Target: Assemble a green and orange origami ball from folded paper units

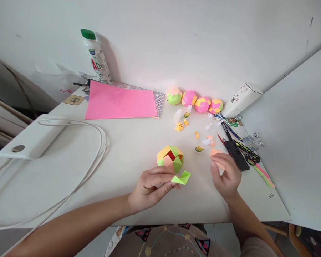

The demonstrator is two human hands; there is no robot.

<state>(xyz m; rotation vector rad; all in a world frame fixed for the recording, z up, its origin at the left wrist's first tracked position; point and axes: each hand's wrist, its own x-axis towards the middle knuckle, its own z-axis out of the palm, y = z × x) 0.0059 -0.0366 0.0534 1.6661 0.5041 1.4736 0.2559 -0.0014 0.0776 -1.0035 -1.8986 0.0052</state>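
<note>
A light green folded paper piece is pinched between the thumb and fingers of my left hand. Just beyond those fingers, a partly built paper ball in green, orange and peach rests on the desk with an opening in its top. My right hand is off to the right, fingers curled and slightly blurred. Peach paper shows beside and behind its fingers; whether they grip it is hidden. A small glue bottle with a yellow label lies to the left of my right hand.
Finished paper balls line the wall, with small orange folded pieces in front. Pink paper and a white bottle are back left. A white cable loops across the left. Scissors and a black phone-like object lie right.
</note>
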